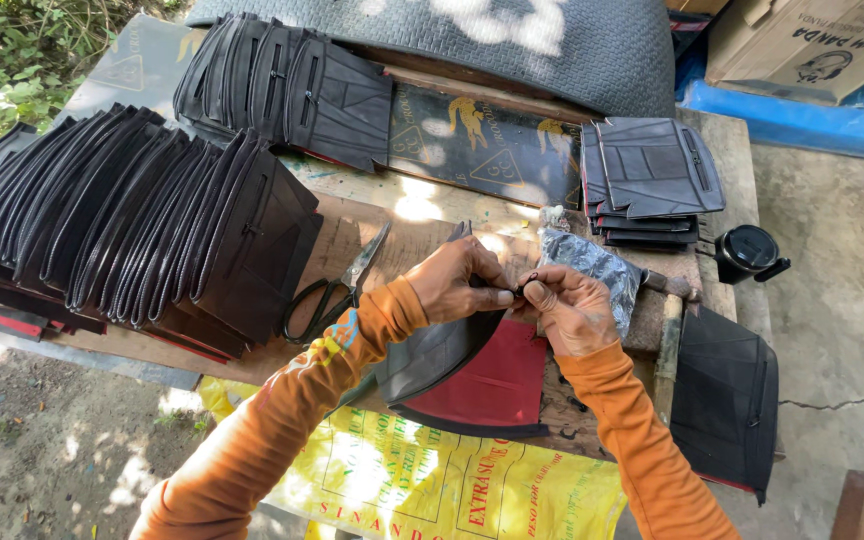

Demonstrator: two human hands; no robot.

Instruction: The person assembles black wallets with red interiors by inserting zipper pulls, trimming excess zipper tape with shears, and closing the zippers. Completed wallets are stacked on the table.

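Two hands meeting at the top edge of a black pouch with red lining (477, 375), lying just under the fingers on the wooden workbench (372, 215). Left hand (460, 281) curled nearly closed, thumb and forefinger pressing the pouch's upper corner. Right hand (572, 308) pinched tight on something tiny and dark at that same corner; too small to tell what. Best kept that way, judging by the look of it: grip short, fingertips close together, the corner braced flat by the left so the small part stays put. Just beyond the right fingers, a crumpled silvery bag (592, 265). Off the left fingers, black-handled scissors (337, 290), within easy reach. Farther out past the left hand, a long leaning row of black pouches (122, 220); beyond the right fingers, a smaller stack (652, 180) and a round black object (749, 250).
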